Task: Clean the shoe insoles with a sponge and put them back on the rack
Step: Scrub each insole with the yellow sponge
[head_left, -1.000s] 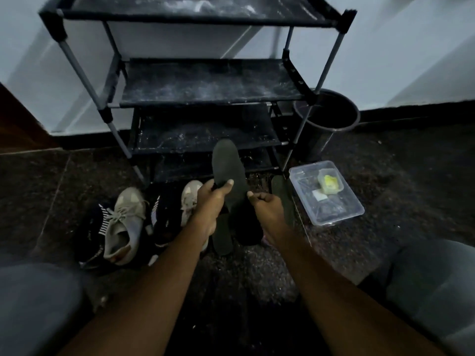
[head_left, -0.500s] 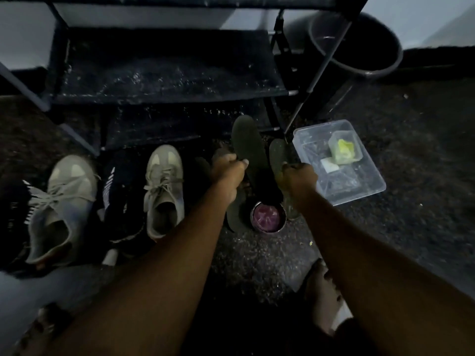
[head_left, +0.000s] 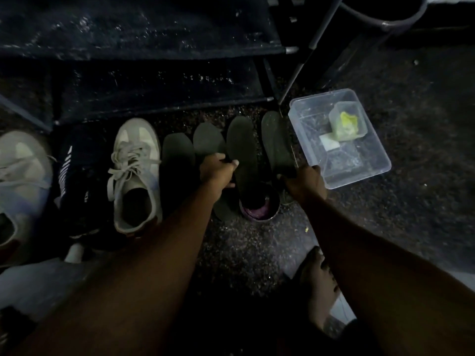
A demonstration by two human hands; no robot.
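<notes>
Dark foam insole (head_left: 243, 150) held low now, heel over the bowl (head_left: 259, 210), no longer raised before the rack (head_left: 144, 34) as a second ago. Pinches its edge with the left hand (head_left: 218, 172); curls the right hand (head_left: 305, 182) round the heel of the next insole (head_left: 277, 142). Seems a swap, none racked yet. Blocking the rack's foot at left: shoes (head_left: 135, 176); at right, tub (head_left: 359, 176) with sponge (head_left: 347, 123) inside.

Both hands were on insoles, low in front of the rack (head_left: 154, 29)!
Left hand (head_left: 218, 170) gripped the tall insole (head_left: 241, 147), heel over the round tin (head_left: 259, 211); right hand (head_left: 305, 181) held the end insole (head_left: 277, 145) beside the clear tub (head_left: 372, 163), sponge (head_left: 347, 123) inside. Two more insoles (head_left: 177, 160) lay by the beige sneaker (head_left: 136, 173).
</notes>
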